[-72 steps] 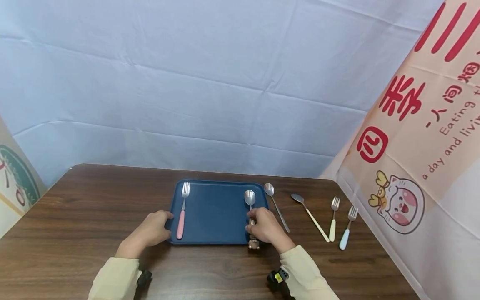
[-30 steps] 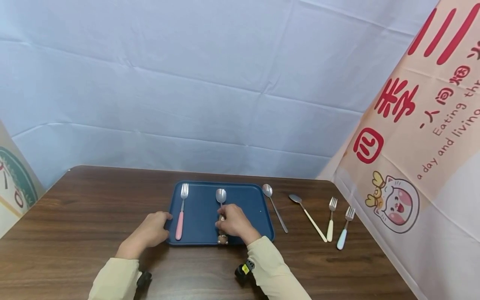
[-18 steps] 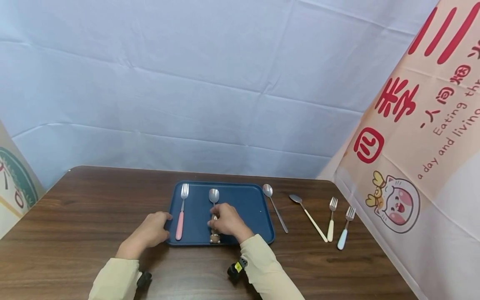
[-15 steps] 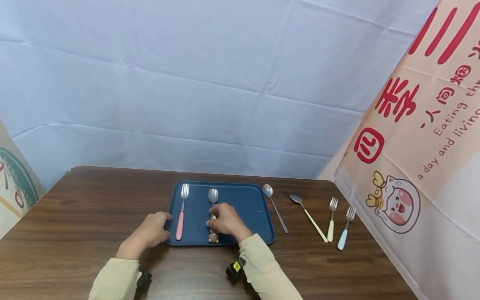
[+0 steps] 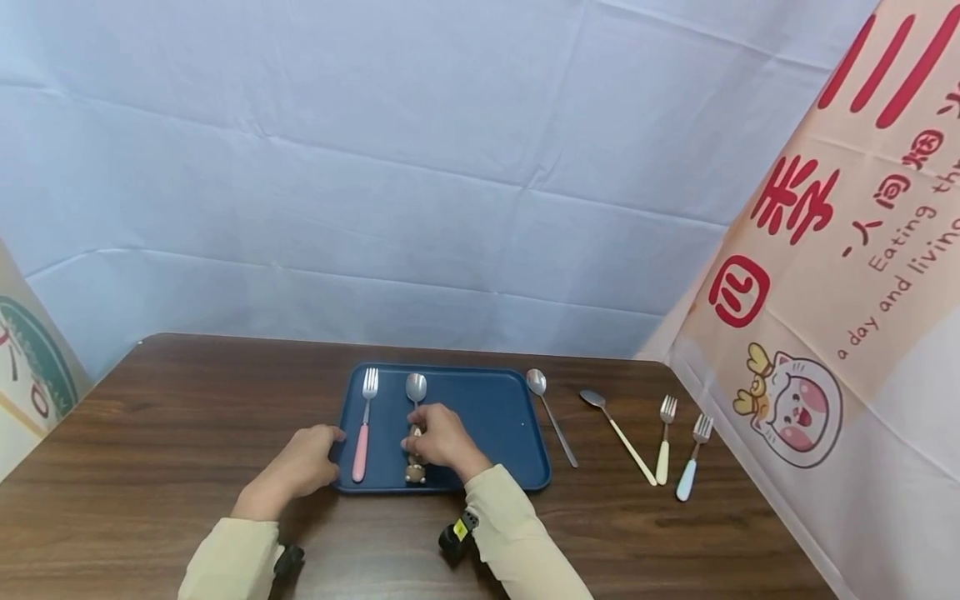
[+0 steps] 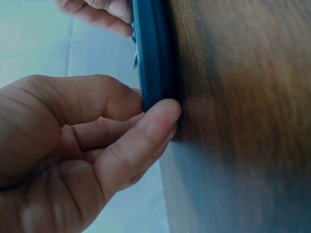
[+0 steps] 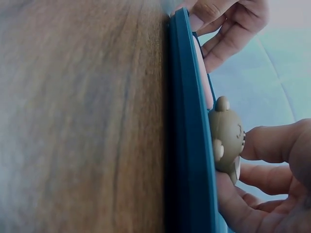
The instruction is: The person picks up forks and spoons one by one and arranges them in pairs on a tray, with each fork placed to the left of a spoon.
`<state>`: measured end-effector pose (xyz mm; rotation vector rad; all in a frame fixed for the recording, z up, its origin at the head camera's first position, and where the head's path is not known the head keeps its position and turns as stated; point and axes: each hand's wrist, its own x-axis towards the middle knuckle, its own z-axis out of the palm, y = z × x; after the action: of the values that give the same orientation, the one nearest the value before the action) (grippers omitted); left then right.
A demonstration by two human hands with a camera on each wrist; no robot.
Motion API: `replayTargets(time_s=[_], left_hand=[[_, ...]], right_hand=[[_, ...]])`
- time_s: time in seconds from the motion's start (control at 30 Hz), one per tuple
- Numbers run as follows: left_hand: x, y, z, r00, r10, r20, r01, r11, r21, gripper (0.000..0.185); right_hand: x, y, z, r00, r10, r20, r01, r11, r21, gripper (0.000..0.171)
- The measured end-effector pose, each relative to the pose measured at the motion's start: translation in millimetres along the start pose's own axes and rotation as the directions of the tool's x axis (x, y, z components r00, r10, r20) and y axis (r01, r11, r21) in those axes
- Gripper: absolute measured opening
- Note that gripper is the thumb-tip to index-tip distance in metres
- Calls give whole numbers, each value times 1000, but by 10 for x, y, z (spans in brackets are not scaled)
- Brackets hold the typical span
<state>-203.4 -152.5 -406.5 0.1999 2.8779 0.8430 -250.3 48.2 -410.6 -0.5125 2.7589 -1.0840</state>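
Head view: both hands at blue tray (image 5: 487,417) on wood surface (image 5: 150,417).
R hand (image 5: 438,437): fingers curled round handle of bear-end spoon (image 5: 415,388); spoon lies on tray, bowl toward far edge, bear end near front rim, just right of pink-handled fork (image 5: 363,433).
L hand (image 5: 303,462): grip clamped on tray's front-left rim.
L wrist view: thumb (image 6: 141,141) pressed vs. rim edge, fingers curled over the top; head view can't show this pinch.
R wrist view: bear end (image 7: 226,133) close up, touching tray, fingers round stem behind it; spoon bowl out of sight.
Off tray, right: two spoons, two forks on surface; only head view shows them.
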Motion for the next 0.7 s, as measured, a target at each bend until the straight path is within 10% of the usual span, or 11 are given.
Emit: replayTargets(time_s=[0.7], left_hand=[[19,-4,7,1000,1,-8,-1,1000,14,45]], right_hand=[[97,-130,148,999,-1,-32,0,999,-40,36]])
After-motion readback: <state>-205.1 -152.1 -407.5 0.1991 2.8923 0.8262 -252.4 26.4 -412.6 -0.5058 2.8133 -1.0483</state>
